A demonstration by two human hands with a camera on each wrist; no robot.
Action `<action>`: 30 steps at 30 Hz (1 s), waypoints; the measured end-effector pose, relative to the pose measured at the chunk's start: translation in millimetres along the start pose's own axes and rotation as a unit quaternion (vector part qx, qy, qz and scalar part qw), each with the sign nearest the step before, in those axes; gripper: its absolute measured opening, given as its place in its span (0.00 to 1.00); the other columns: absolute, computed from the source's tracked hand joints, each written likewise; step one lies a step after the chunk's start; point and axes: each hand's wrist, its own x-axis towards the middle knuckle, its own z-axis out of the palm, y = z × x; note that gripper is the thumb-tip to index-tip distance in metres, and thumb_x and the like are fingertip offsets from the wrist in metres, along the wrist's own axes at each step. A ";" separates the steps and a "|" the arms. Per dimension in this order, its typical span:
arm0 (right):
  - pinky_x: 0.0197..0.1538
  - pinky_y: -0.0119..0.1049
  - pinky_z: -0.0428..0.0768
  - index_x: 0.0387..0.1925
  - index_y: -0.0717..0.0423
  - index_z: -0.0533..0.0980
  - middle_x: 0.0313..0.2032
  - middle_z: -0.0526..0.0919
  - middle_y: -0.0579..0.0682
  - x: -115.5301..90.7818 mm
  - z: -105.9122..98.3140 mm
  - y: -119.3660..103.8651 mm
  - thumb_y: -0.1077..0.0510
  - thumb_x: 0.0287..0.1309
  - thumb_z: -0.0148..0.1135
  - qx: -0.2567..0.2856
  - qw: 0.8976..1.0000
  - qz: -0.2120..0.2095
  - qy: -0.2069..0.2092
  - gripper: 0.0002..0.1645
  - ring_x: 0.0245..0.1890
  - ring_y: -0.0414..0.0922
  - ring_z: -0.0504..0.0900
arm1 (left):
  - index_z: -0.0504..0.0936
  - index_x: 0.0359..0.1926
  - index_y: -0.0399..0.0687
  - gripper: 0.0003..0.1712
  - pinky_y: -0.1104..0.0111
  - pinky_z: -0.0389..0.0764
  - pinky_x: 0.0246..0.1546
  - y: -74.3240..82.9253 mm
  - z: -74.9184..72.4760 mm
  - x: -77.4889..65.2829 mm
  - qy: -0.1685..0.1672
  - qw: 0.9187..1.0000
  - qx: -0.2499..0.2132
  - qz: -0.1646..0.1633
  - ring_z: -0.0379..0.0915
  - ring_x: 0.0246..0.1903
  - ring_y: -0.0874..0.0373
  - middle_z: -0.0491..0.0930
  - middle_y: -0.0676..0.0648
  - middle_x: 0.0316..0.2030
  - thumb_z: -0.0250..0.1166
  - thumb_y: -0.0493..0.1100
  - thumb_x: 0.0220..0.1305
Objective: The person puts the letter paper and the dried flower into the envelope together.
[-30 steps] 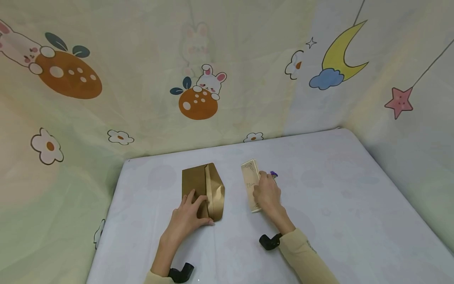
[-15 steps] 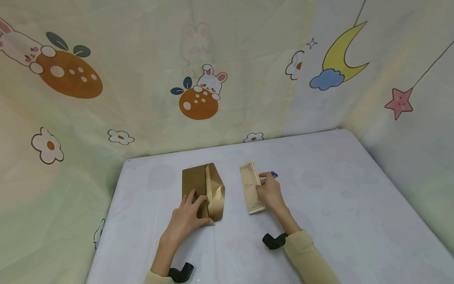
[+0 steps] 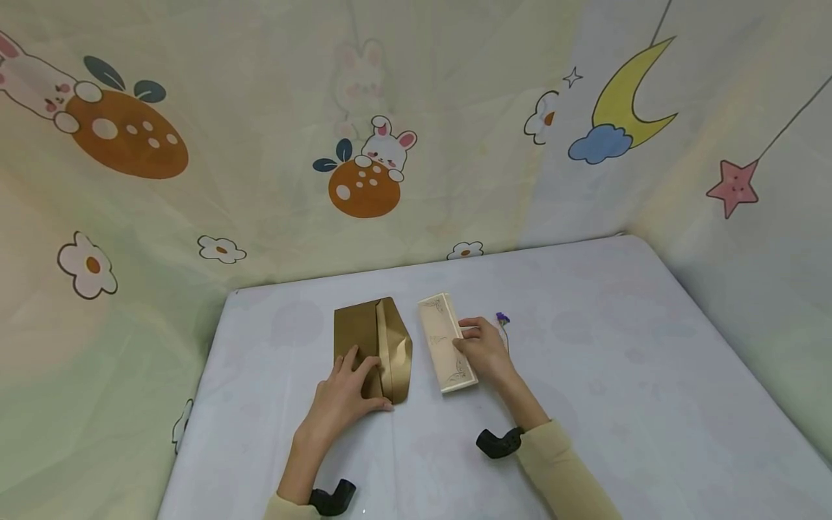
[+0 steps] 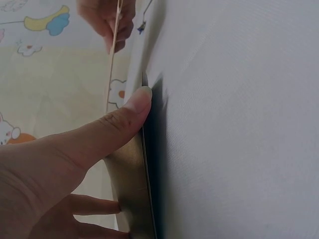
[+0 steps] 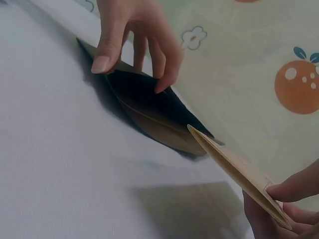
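A gold envelope (image 3: pixel 354 321) lies on the table, its flap turned out to the right. My left hand (image 3: pixel 344 393) holds it, thumb at the near edge and fingers on the upper side. In the right wrist view the envelope's mouth (image 5: pixel 144 107) gapes, dark inside. A folded cream card (image 3: pixel 442 339) with scroll patterns is pinched in my right hand (image 3: pixel 487 350) by its right side. Above the table, the card (image 5: pixel 237 172) is tilted, its tip close to the envelope's mouth in that view. Some of my right fingers are hidden under the card.
A small purple flower (image 3: pixel 503 318) on a thin stem lies just right of my right hand. The white-covered table (image 3: pixel 617 361) meets a printed cloth backdrop (image 3: pixel 273 180) at the back. Each wrist wears a black camera mount (image 3: pixel 499 443).
My right hand has lifted the card and carried it left toward the envelope, leaving the flower and its stem in fuller view. The left hand and the envelope stay in place.
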 end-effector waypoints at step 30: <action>0.36 0.37 0.83 0.56 0.67 0.75 0.39 0.86 0.59 0.1 86.7 -25.4 0.68 0.57 0.69 -0.049 0.994 -0.094 -0.005 0.24 0.34 0.47 0.85 | 0.77 0.62 0.61 0.42 0.30 0.76 0.44 -1.8 0.8 1.2 0.000 1.000 -0.005 -0.004 0.61 0.70 0.23 0.61 0.31 0.74 0.81 0.65 0.46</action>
